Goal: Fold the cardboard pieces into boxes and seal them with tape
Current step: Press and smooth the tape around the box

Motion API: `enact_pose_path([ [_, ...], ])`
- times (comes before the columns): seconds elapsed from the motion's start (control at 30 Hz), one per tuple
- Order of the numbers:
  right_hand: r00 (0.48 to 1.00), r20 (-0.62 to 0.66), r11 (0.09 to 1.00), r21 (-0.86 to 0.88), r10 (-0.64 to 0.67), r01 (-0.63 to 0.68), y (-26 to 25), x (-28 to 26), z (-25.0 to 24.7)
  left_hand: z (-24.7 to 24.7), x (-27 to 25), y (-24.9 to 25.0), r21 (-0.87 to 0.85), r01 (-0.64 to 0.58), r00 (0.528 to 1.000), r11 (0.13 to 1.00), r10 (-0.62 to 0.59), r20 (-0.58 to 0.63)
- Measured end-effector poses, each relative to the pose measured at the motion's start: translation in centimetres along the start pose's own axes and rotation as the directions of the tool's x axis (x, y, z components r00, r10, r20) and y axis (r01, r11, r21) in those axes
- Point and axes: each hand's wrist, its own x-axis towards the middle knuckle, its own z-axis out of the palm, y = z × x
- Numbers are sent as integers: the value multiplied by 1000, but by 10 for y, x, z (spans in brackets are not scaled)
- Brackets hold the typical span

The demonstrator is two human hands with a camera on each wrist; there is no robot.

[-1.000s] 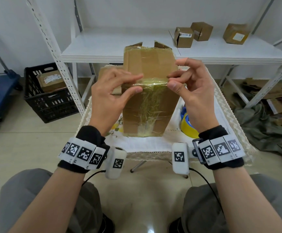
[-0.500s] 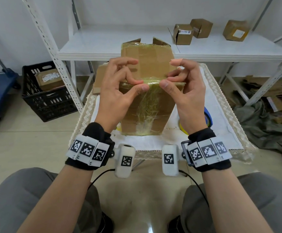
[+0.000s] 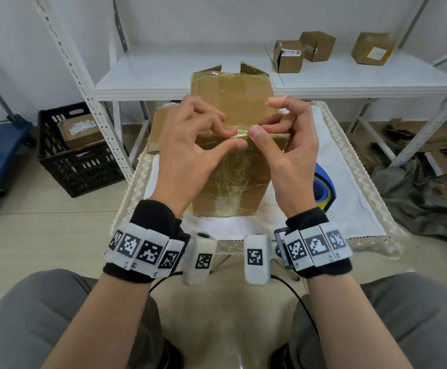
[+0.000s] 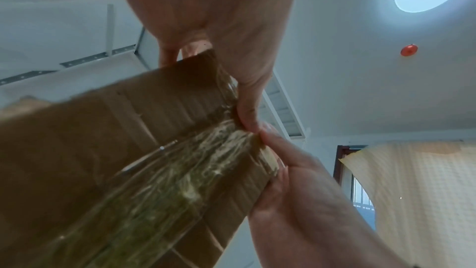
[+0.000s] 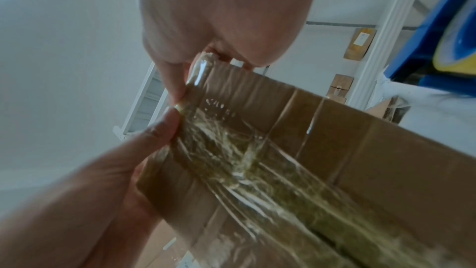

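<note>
A brown cardboard box [image 3: 230,89] stands upright on the small cloth-covered table [image 3: 350,206]. Wrinkled yellowish clear tape [image 3: 233,182] runs down its near face and over the near top edge. Both hands meet at the middle of that edge. My left hand [image 3: 234,139] pinches the taped edge between thumb and forefinger, and my right hand [image 3: 261,129] pinches it right beside. The left wrist view shows the left thumb [image 4: 247,113] pressing the tape on the box [image 4: 103,150]. In the right wrist view the right hand [image 5: 177,91] squeezes the same taped edge of the box [image 5: 335,140].
A blue tape dispenser [image 3: 323,187] with a yellow roll lies on the table right of the box. Flat cardboard [image 3: 158,129] lies behind it. Three small boxes [image 3: 289,55] sit on the white shelf. A black crate [image 3: 78,155] stands left, cardboard scraps [image 3: 430,145] lie right.
Both hands slid inward along the box's top near edge, from its two sides to its middle, where thumbs nearly touch. The box stayed upright on the table.
</note>
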Motion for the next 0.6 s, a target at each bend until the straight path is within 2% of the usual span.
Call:
enact_pose_path([
  [0.1, 1000, -20, 1000, 28, 11, -10, 0, 1, 1, 5, 2, 2, 15, -19, 999, 1000, 20, -38],
  [0.27, 997, 9, 979, 191, 71, -71, 0, 4, -3, -7, -3, -2, -26, -37, 999, 999, 37, 7],
  [0.33, 995, 23, 967, 234, 95, -98, 0, 3, -8, -17, -5, -12, -158, 49, 998, 986, -53, -26],
  [0.4, 989, 46, 947, 287, 138, -146, 2, 3, -14, -26, -8, -22, -335, 136, 987, 932, -155, -31],
  [0.6, 978, 87, 918, 337, 190, -209, 2, 4, -16, -30, -8, -28, -405, 179, 983, 897, -184, 27],
])
